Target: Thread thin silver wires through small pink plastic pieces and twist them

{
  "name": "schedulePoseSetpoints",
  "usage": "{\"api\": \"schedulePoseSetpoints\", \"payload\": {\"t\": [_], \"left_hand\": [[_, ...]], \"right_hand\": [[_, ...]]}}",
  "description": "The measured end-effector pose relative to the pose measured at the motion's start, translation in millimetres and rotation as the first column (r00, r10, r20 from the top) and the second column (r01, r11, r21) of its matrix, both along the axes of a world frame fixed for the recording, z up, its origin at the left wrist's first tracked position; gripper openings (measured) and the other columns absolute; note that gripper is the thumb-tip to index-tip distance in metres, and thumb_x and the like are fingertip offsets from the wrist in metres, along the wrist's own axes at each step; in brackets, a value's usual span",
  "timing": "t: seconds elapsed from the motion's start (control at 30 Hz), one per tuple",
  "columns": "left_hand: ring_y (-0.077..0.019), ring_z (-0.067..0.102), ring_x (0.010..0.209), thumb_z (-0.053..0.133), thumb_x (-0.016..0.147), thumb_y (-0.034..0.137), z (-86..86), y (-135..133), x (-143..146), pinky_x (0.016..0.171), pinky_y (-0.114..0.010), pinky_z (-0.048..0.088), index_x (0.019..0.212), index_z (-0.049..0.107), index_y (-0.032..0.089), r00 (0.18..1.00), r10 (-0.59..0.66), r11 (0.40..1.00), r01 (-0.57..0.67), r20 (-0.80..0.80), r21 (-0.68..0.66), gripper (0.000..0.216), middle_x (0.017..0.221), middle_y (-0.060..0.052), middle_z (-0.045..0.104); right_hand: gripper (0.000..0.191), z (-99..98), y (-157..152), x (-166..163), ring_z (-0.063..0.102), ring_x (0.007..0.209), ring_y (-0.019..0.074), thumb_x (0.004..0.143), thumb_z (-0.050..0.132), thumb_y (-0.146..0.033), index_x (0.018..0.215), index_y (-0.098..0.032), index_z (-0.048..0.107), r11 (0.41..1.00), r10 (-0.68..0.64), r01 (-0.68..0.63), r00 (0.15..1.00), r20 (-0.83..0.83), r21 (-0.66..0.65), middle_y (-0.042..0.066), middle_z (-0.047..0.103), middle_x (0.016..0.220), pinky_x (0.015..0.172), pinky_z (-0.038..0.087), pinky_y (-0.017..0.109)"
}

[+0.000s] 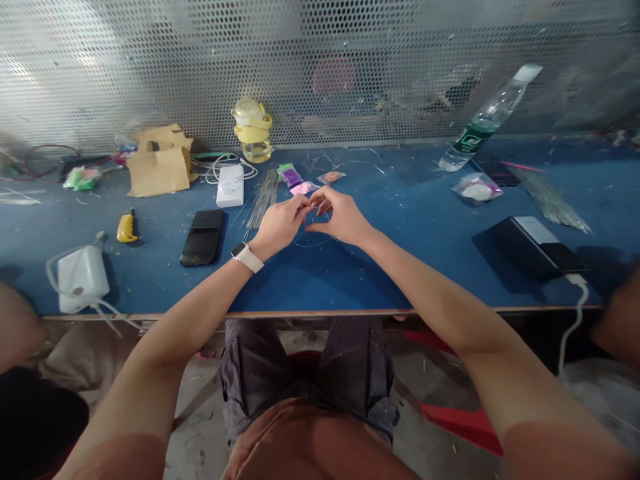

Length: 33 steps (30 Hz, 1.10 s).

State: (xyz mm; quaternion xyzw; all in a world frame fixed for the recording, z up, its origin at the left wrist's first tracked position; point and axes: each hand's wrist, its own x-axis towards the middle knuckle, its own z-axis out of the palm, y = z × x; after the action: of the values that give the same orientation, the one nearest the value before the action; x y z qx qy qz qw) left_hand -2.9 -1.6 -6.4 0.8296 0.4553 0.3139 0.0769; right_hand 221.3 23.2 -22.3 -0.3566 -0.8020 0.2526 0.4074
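Observation:
My left hand (280, 225), with a white-banded watch (248, 257) on its wrist, is closed in a pinch. My right hand (341, 217) meets it at the fingertips, its fingers curled and its thumb lower down and apart. Between them runs a thin wire (314, 245), which bends in a faint loop below the fingers; its ends are hard to see. Just left of my left hand lies a bundle of thin grey wires (263, 200). Behind my hands are a purple packet (291, 177), a pink piece (301, 188) and a small bag with an orange disc (331, 177).
On the blue table (360, 280) lie a black phone (203, 237), a white power bank (231, 186), a yellow cutter (127, 227) and a dark box (537, 247). A yellow-lidded cup (254, 132) and a tilted water bottle (487, 123) stand by the perforated metal panel (280, 60). People sit at both sides.

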Motion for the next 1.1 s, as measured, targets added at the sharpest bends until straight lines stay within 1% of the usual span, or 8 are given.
{"api": "schedulePoseSetpoints", "payload": {"t": [0.07,0.23,0.37,0.47,0.63,0.8,0.9,1.1], "left_hand": [[-0.021,0.077,0.084,0.06,0.112,0.017,0.1,1.0,-1.1,0.077,-0.031,0.052,0.115,0.071,0.022,0.999,0.005,1.0,-0.005,0.036,0.0,0.013,0.094,-0.004,0.084],[-0.0199,0.079,0.085,0.062,0.11,0.016,0.4,1.8,-1.2,0.079,-0.031,0.055,0.112,0.071,0.022,0.995,-0.006,1.0,0.005,0.099,0.009,0.011,0.098,-0.005,0.085],[-0.021,0.081,0.089,0.062,0.111,0.017,-0.1,1.4,-1.5,0.079,-0.031,0.056,0.115,0.07,0.022,0.996,-0.037,0.999,0.035,0.078,0.031,0.01,0.101,-0.005,0.086],[-0.0196,0.08,0.085,0.061,0.112,0.017,1.1,0.0,-1.7,0.08,-0.031,0.056,0.115,0.07,0.023,0.993,-0.055,0.998,0.051,0.104,0.037,0.011,0.096,-0.003,0.084],[-0.0171,0.076,0.08,0.059,0.113,0.016,4.1,-2.6,-1.2,0.079,-0.03,0.056,0.112,0.067,0.023,0.984,-0.085,0.996,0.079,0.157,0.043,0.011,0.089,-0.001,0.081],[-0.0179,0.075,0.08,0.057,0.114,0.017,5.4,-1.5,-1.2,0.077,-0.032,0.055,0.109,0.069,0.023,0.995,-0.078,0.996,0.075,0.065,0.058,0.014,0.091,-0.002,0.08],[-0.0185,0.076,0.081,0.053,0.115,0.016,5.6,0.7,0.0,0.077,-0.032,0.055,0.111,0.07,0.023,0.997,-0.075,0.996,0.074,0.019,0.059,0.018,0.093,-0.003,0.08],[-0.0193,0.074,0.078,0.057,0.112,0.013,7.8,2.3,3.4,0.076,-0.033,0.054,0.107,0.07,0.024,0.997,-0.074,0.997,0.074,0.018,0.026,0.017,0.088,-0.002,0.079]], "right_hand": [[0.068,-0.8,0.5,0.4,0.074,0.094,0.0256,0.076,0.107,-0.05,0.128,-0.026,0.069,0.999,-0.02,0.02,0.999,-0.03,0.029,0.007,0.08,0.115,0.087,0.062,0.045],[0.044,0.1,0.0,0.7,0.072,0.112,0.0316,0.091,0.096,-0.062,0.096,-0.027,0.07,0.973,-0.039,0.05,0.998,-0.052,0.224,0.009,0.075,0.116,0.104,0.063,0.054],[0.043,2.1,-4.5,-1.9,0.073,0.121,0.0339,0.102,0.082,-0.068,0.085,-0.028,0.079,0.958,0.006,0.009,0.999,-0.053,0.287,0.011,0.078,0.122,0.113,0.061,0.059],[0.047,4.3,-7.6,-3.8,0.076,0.115,0.0306,0.104,0.077,-0.072,0.089,-0.029,0.085,0.965,0.016,0.018,0.992,-0.127,0.263,0.009,0.081,0.116,0.111,0.061,0.055],[0.058,12.2,-9.6,-2.7,0.077,0.108,0.0272,0.108,0.065,-0.08,0.092,-0.028,0.086,0.991,0.019,0.001,0.989,-0.15,0.131,0.008,0.085,0.113,0.106,0.061,0.05],[0.065,17.5,-7.0,1.8,0.076,0.104,0.0278,0.105,0.063,-0.088,0.086,-0.029,0.084,0.997,0.054,-0.045,0.99,-0.129,0.069,0.006,0.085,0.099,0.107,0.059,0.05],[0.065,18.6,-4.2,3.7,0.075,0.102,0.0278,0.105,0.064,-0.086,0.084,-0.028,0.083,0.996,0.051,-0.041,0.991,-0.125,0.083,0.006,0.083,0.096,0.11,0.058,0.051],[0.061,22.6,-0.7,7.0,0.074,0.109,0.0288,0.106,0.066,-0.082,0.081,-0.029,0.083,0.985,0.047,-0.027,0.992,-0.12,0.17,0.005,0.082,0.106,0.129,0.048,0.059]]}}
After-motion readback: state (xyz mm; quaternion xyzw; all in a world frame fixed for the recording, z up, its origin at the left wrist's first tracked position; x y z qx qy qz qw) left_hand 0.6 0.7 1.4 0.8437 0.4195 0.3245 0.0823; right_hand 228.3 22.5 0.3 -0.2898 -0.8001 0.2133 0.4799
